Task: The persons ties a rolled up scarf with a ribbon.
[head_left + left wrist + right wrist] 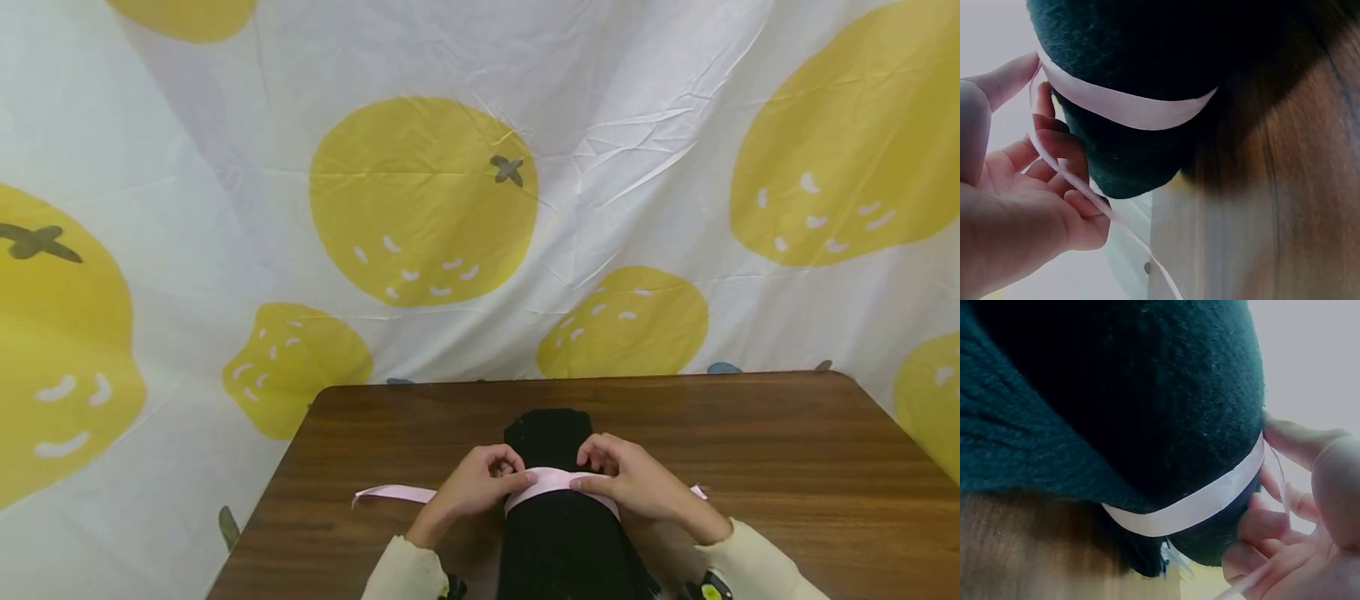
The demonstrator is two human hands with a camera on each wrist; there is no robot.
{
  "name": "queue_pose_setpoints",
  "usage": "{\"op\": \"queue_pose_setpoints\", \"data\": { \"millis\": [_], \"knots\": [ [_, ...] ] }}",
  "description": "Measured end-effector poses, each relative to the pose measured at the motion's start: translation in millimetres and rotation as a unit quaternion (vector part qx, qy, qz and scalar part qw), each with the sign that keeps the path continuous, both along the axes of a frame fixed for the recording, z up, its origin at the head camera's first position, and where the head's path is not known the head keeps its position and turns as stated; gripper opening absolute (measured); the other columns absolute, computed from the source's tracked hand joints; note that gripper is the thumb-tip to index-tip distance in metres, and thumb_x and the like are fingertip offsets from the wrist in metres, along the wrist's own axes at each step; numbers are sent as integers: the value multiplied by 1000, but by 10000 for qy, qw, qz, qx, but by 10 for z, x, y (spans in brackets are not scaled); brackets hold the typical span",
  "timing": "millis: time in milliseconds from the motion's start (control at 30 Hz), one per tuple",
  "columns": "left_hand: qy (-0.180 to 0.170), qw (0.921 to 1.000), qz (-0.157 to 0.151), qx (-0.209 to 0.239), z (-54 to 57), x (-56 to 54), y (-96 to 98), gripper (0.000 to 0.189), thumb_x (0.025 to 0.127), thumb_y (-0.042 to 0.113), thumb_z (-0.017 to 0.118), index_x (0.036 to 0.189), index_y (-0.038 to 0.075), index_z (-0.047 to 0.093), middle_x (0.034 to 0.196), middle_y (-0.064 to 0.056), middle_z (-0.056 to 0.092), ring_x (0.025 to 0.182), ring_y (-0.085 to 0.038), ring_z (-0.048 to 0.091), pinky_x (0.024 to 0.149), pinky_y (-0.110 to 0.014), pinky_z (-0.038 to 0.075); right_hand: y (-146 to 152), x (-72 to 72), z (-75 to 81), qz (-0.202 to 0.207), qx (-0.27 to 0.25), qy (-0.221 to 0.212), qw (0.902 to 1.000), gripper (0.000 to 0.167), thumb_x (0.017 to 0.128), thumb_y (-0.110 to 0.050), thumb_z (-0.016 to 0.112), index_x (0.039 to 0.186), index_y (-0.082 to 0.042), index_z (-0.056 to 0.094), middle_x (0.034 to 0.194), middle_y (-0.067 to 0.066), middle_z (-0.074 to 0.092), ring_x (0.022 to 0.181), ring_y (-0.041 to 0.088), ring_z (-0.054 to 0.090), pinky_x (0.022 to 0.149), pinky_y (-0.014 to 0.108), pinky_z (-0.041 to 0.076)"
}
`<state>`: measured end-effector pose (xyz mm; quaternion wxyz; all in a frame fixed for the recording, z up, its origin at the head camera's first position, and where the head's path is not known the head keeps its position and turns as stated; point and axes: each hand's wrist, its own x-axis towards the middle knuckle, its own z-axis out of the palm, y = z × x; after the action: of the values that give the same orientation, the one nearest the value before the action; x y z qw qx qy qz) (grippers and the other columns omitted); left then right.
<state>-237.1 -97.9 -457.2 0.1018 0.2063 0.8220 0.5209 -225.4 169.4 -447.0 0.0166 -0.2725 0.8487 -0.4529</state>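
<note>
A dark fuzzy cloth bundle (562, 546) lies lengthwise in front of me, with a pink ribbon (552, 477) running across its top and down both sides. My left hand (474, 485) pinches the ribbon near the top, thumb tip at the cloth. Opposite it, my right hand (641, 483) holds the ribbon with its thumb, other fingers curled. Each wrist view has the ribbon band (1138, 111) close around the bundle, and a loose tail trails past each palm. The left tail (393, 492) reaches out over the table.
The brown wooden table (787, 450) extends on both sides of the bundle and behind it. Beyond its far edge hangs a white cloth (450, 350) printed with yellow fruit. Thin fringe-like strands (1175, 557) show beneath the bundle in the right wrist view.
</note>
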Motion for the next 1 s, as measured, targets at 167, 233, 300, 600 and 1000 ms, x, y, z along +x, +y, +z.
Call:
{"op": "queue_pose_setpoints", "data": {
  "millis": [167, 233, 300, 600, 1000],
  "knots": [
    [-92, 10000, 17, 0, 26, -6, -2, 22, 89, 29, 74, 84, 8, 70, 63, 4, 52, 56, -6, 45, 52, -20, 37, -12, -3, 42, 65, 69, 112, 9999, 22, 86, -29, 78, 93, -16, 62, 73, -6, 51, 61, 3, 46, 55, 21, 40],
    [-87, 9999, 25, 53, 33, -2, -2, 22, 90, 28, 73, 83, 7, 70, 63, 4, 52, 56, -6, 45, 52, -20, 37, -15, 0, 57, 112, 110, 119, 9998, 20, 86, -29, 77, 89, -17, 62, 70, -8, 51, 60, 2, 46, 54, 21, 39],
    [-64, 10000, 40, 60, 37, 2, -2, 23, 90, 28, 73, 83, 6, 70, 63, 4, 53, 56, -6, 45, 51, -20, 37, -18, 5, 67, 152, 165, 129, 9997, 19, 86, -29, 77, 87, -18, 62, 68, -9, 51, 59, 2, 46, 53, 21, 39],
    [149, 9998, 130, 49, 43, -3, -16, 23, 89, 28, 74, 79, 7, 68, 65, 5, 53, 58, -5, 44, 53, -20, 37, -15, 17, 101, 156, 322, 72, 9993, 18, 89, -30, 74, 82, -18, 62, 66, -10, 48, 56, 1, 44, 51, 20, 37],
    [-112, 9994, 192, 280, 8, 3, -50, 21, 92, 24, 70, 83, 5, 66, 62, 3, 50, 56, -9, 42, 52, -23, 34, -8, -8, 64, 284, 178, -96, 9994, 16, 93, -23, 69, 79, -17, 64, 63, -11, 47, 54, 0, 43, 49, 20, 36]
  ]
}}
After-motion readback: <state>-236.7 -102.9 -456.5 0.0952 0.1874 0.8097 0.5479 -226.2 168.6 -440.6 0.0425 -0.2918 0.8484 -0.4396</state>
